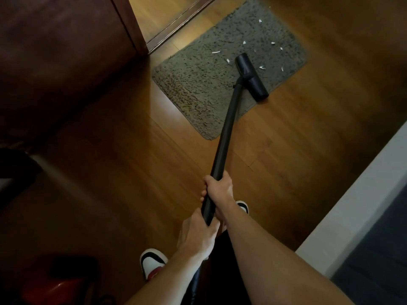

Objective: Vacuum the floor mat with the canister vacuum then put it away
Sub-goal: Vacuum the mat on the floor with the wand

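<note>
Here both the left hand (198, 235) and right hand (219, 187) grip the black vacuum wand (226, 133), its head (251, 76) resting on the grey mat (198, 84) among white scraps (215, 52).

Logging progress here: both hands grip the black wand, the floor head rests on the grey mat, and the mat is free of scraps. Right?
Not quite: the head view shows white scraps scattered on the mat near the floor head. The left hand and right hand do grip the wand.
</note>
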